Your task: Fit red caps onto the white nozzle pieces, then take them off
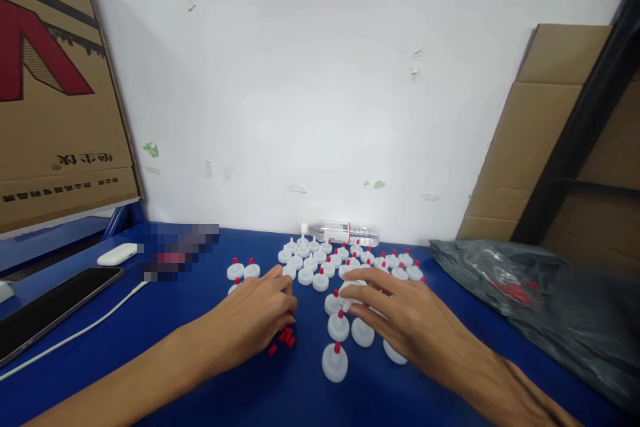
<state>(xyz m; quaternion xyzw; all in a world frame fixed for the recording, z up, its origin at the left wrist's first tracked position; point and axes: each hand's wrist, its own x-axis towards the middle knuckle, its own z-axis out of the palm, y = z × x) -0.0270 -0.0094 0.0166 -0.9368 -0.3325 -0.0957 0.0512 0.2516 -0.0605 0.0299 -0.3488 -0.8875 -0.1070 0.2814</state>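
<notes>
My left hand (265, 312) is closed, its fingers curled down just above a small pile of red tips (287, 336) on the blue table. Whatever its fingertips hold, if anything, is hidden behind the hand. My right hand (395, 307) grips a white nozzle cap (351, 288) between thumb and fingers, tilted and without a visible red tip. Below and around that hand stand several white caps, such as a red-tipped nozzle cap (335, 364) nearest me. Farther back, a cluster mixes caps with bare nozzles (306, 275) and caps with red tips (321, 280).
A clear plastic bottle (340, 233) lies against the white wall. At left are a phone (50, 310), a white cable (95, 321), a white case (117, 254) and a cardboard box (60, 120). A grey plastic bag (500, 287) with red pieces lies at right.
</notes>
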